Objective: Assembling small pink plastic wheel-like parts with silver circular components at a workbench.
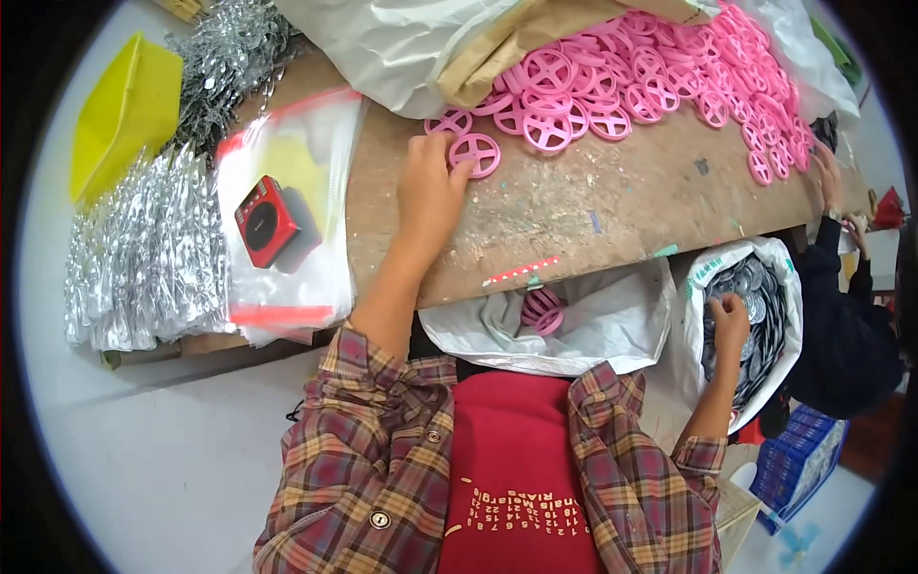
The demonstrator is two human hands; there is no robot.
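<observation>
- Here's the worktable (535,206), a brown wooden top, scuffed and speckled with pale flecks!
- Across the far side, a great heap of pink wheels (636,91), spoked, loose ones straggling along its near fringe.
- Behind, a big white sack (382,48), slumped and creased.
- Over left, flat clear plastic bags (330,158), red-edged.
- At the near edge, a red strip (521,271), white-dotted; a blue scrap (595,222) lies farther in.

Wheel pile (669,72) on worktop (535,210), back R; radio (263,225) on bags (330,143), L; discs (760,316) in sack (687,344), R, nr front edge.
</observation>
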